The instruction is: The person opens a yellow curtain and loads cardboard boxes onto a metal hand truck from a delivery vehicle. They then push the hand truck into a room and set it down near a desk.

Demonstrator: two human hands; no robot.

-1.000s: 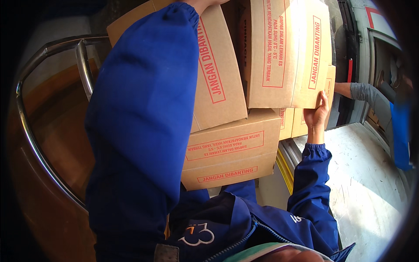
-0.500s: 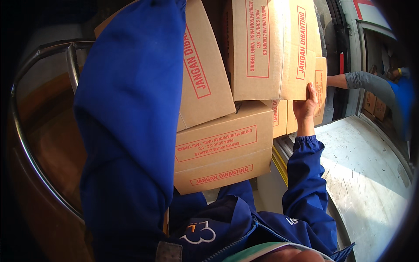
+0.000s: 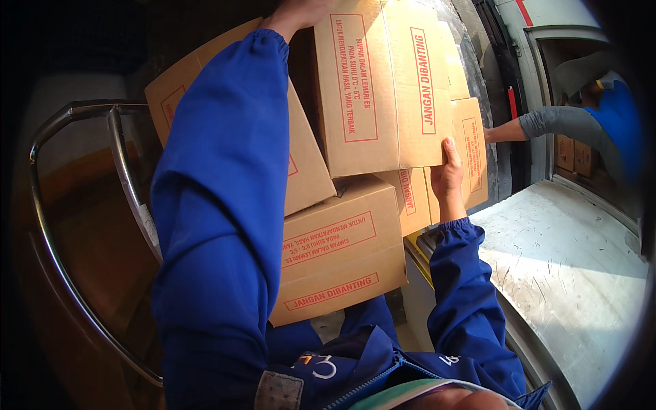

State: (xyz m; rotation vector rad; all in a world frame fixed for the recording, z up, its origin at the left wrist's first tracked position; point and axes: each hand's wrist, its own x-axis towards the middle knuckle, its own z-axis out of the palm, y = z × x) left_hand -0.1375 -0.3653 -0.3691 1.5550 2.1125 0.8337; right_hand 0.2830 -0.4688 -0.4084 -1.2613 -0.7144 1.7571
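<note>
A brown cardboard box (image 3: 362,82) with red print lies on top of a stack, between my hands. My right hand (image 3: 449,179) grips its near right corner, thumb up along the side. At the top edge of the picture, my left hand (image 3: 305,12) is against the box's far left side; its fingertips are partly cut off. Under my left arm sits a second box (image 3: 307,181), tilted. Closest to my body is a third box (image 3: 342,256), lower down.
More boxes (image 3: 468,147) stand on the right, where another person's hand (image 3: 506,131) reaches in from a doorway. A curved metal rail (image 3: 51,239) runs along the left. A scuffed white surface (image 3: 567,260) is at the right, beside a yellow edge (image 3: 419,260).
My left hand has come into view at the top. The top box and my right hand appear further left and slightly lower, while the whole view has also shifted.
</note>
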